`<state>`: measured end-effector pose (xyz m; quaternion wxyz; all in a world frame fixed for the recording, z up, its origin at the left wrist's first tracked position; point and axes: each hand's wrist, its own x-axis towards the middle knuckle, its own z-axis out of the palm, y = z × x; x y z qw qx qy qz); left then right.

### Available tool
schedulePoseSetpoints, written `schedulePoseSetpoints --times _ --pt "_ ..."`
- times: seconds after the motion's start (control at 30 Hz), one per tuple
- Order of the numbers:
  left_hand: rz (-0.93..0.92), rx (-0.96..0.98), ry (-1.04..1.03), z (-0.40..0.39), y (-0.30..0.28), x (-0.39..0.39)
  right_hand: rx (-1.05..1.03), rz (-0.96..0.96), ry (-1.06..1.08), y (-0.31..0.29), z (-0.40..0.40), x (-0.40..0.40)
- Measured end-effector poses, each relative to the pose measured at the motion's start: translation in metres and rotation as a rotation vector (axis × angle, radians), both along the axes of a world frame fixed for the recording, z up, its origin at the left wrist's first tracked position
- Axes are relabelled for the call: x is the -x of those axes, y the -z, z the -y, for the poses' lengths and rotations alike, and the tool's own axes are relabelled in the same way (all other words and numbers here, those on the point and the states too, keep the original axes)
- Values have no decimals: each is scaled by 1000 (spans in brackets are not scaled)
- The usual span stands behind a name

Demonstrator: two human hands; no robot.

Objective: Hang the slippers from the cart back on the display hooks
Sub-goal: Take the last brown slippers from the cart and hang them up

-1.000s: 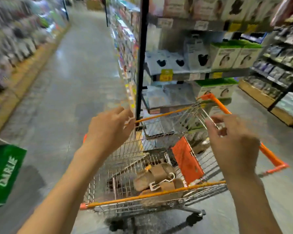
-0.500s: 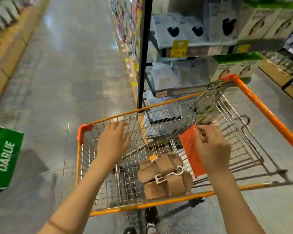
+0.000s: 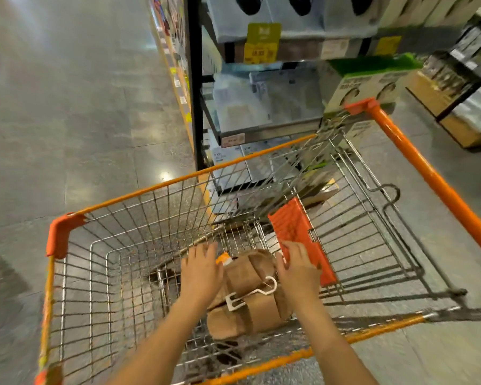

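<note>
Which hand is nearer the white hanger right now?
Right. The right hand is just right of the hanger hook; the left hand is farther, at the slippers' left edge.

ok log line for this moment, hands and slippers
phase: reach into cart | left hand: open, beside slippers | right hand: open, other side | slippers: on cart floor, white hanger attached | grasp: not yet
</note>
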<state>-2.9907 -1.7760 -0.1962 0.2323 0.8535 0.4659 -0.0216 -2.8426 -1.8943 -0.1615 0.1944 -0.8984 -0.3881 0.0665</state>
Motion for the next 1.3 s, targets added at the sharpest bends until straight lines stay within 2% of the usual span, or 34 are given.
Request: schedulePoseSetpoints --times 0.3,0.43,0.57,0.7,0.83,1.13,1.3 --pt "-267 249 339 45 62 -59 402 -321 174 97 16 -22" --pt "-347 296 432 51 79 -79 675 -319 72 124 20 -30" --pt "-381 297 511 50 100 -94 807 -335 34 149 23 -37" --pt "-366 251 549 53 122 -102 800 -450 1 164 22 -39" --pt "-394 225 557 55 128 -105 665 -559 131 170 19 -37" --pt "-378 99 555 50 105 -114 437 -430 102 130 4 -50" --pt "-214 -88 624 40 66 -118 307 -369 62 86 1 -57"
